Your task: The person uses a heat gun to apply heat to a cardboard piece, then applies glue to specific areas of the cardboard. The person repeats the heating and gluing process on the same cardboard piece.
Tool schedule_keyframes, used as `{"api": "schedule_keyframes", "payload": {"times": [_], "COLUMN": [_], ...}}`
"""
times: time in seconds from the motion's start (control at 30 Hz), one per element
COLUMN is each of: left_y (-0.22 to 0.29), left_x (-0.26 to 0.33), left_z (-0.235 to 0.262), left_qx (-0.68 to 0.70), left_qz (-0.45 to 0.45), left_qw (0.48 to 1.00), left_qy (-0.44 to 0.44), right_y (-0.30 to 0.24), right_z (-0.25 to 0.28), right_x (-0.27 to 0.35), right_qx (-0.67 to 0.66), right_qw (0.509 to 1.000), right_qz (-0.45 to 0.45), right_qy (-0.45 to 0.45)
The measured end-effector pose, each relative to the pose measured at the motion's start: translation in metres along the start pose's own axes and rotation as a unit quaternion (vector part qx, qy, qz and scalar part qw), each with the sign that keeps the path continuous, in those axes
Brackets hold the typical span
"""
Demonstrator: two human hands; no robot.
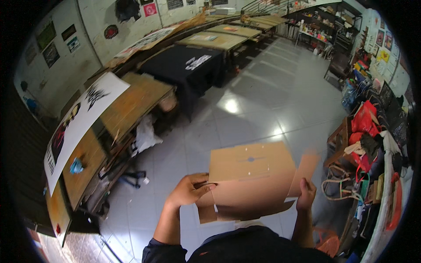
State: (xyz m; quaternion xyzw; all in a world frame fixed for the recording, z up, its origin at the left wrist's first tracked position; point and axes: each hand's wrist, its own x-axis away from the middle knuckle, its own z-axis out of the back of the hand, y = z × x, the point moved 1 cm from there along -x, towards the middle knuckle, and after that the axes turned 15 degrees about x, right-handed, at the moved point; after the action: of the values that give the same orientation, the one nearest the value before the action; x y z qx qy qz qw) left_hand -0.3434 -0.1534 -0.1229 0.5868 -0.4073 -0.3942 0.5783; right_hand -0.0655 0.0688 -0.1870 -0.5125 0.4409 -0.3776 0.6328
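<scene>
both hands gripping a flat cardboard box [252,177] above grey floor tiles [258,94], left hand [189,189] pinching its left edge, right hand [306,193] closed on a side flap, long wooden tables [131,105] left, cluttered shelves [372,144] right.

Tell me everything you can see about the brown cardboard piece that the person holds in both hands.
The cardboard piece is plain brown and flat-folded, like an unassembled box. Its top panel has a small dark hole in the middle and a few pale spots. A flap sticks out at the right, blurred, and smaller flaps hang at the lower left. It is held in the air over the grey tiled floor, tilted a little. The left hand grips its left edge and the right hand holds its right side near the flap.
</scene>
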Motion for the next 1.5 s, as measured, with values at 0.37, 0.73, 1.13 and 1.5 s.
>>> {"api": "schedule_keyframes", "payload": {"times": [0.37, 0.73, 1.13, 1.5], "left_y": [-0.033, -0.034, -0.023, -0.004], "left_x": [-0.273, -0.566, -0.939, -1.179], "left_z": [-0.006, 0.126, 0.112, 0.109], "left_qx": [0.173, 0.115, 0.099, 0.072], "left_qz": [-0.076, -0.022, -0.044, -0.017], "left_qw": [0.969, 0.973, 0.994, 0.996], "left_qy": [0.16, 0.197, 0.005, 0.047], "right_y": [0.018, 0.053, 0.088, 0.141], "right_z": [-0.018, -0.159, -0.114, -0.128], "right_x": [-0.284, -0.563, -0.799, -1.074], "right_qx": [0.023, 0.24, 0.229, 0.159], "right_qw": [0.998, 0.946, 0.97, 0.983], "right_qz": [-0.055, 0.217, 0.028, -0.007], "right_qy": [0.003, 0.005, 0.075, 0.088]}}
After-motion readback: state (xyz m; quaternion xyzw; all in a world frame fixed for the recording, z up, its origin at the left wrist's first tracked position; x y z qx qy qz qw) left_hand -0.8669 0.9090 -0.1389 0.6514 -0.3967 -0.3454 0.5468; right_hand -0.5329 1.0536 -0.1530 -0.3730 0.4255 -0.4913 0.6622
